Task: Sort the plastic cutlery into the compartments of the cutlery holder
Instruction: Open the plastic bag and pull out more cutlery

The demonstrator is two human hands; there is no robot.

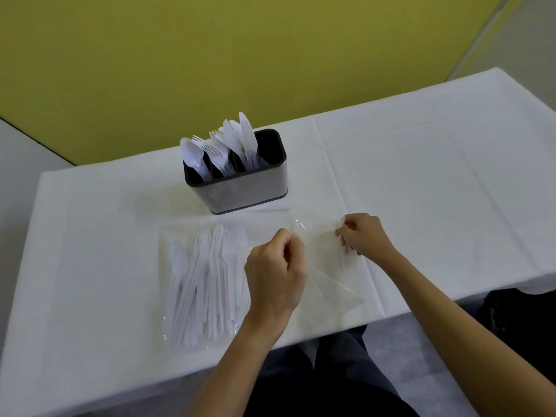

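Note:
A grey metal cutlery holder (240, 192) with a black inner rim stands at the back middle of the table. White spoons, forks and knives stick up from its left compartments; its right end looks empty. In front of it lies a pile of white plastic cutlery (204, 278) inside a clear plastic bag (319, 236). My left hand (275, 275) pinches the bag's film to the right of the pile. Farther right, my right hand (362, 234) pinches the same film, which is stretched between both hands.
A white cloth covers the table (421, 176), whose front edge runs close to my body. A yellow-green wall stands right behind the table. A dark object (520, 320) sits below the table's right end.

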